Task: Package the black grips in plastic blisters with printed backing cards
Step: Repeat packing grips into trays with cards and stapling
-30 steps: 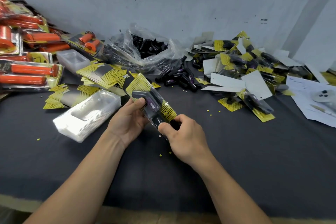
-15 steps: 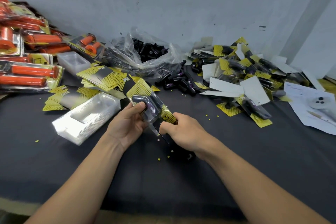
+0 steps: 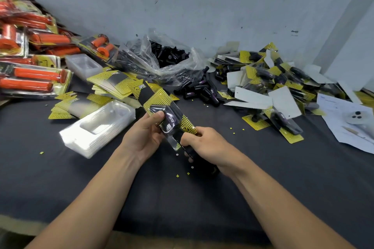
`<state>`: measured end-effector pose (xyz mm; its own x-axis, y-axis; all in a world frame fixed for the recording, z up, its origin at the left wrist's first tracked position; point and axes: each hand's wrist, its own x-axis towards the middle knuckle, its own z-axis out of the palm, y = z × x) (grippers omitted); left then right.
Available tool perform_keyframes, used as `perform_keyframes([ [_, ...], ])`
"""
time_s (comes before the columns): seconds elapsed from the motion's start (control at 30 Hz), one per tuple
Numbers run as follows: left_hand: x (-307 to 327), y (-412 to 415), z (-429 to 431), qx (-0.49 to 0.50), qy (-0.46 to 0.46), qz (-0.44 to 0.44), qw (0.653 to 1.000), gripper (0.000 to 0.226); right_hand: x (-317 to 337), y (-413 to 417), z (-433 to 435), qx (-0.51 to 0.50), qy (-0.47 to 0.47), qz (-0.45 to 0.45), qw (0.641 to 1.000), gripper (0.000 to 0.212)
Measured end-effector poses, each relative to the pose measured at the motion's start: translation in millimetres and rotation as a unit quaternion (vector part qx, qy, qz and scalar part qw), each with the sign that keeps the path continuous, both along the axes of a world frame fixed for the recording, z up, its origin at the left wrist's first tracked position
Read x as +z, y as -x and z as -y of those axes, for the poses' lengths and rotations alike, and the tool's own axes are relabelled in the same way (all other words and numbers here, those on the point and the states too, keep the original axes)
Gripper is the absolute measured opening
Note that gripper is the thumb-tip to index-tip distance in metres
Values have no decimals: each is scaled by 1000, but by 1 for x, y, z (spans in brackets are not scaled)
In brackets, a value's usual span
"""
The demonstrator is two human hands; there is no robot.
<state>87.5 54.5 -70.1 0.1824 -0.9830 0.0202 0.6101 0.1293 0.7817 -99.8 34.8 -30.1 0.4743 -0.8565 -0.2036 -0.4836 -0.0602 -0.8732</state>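
Note:
A clear blister pack [image 3: 171, 121] holds black grips against a yellow-and-black backing card [image 3: 157, 97]. My left hand [image 3: 145, 135] grips its left side, thumb pressing on the blister. My right hand [image 3: 204, 143] pinches the card's lower right end. Loose black grips [image 3: 199, 91] lie behind, spilling from a plastic bag [image 3: 162, 56]. A stack of empty blisters [image 3: 97, 127] sits to the left, with loose backing cards [image 3: 115, 83] behind it.
Finished black-grip packs [image 3: 273, 87] are piled at the right. Orange-grip packs [image 3: 34, 66] are heaped at the far left. White papers [image 3: 348, 125] lie at the right edge. The dark tabletop [image 3: 263, 178] has small yellow scraps on it. A grey wall stands behind.
The pack has stayed in both hands. My right hand slid slightly along the card's lower end and my left thumb moved up onto the blister.

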Motion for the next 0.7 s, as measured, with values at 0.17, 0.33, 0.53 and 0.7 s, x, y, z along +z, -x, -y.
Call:
perform_keyframes([
  [0.17, 1, -1, 3, 44, -29, -60, 997, 36, 6, 28, 14, 21, -44, 7, 999, 54],
  [0.33, 2, -2, 2, 37, -38, -80, 995, 29, 3, 40, 24, -117, -52, 17, 992, 48],
  [0.53, 3, 0, 0, 43, -42, -44, 997, 30, -3, 18, 6, -240, 329, -67, 911, 14],
  [0.7, 5, 3, -2, 40, -48, -21, 998, 36, -19, -18, -21, -181, 222, 72, 955, 29],
])
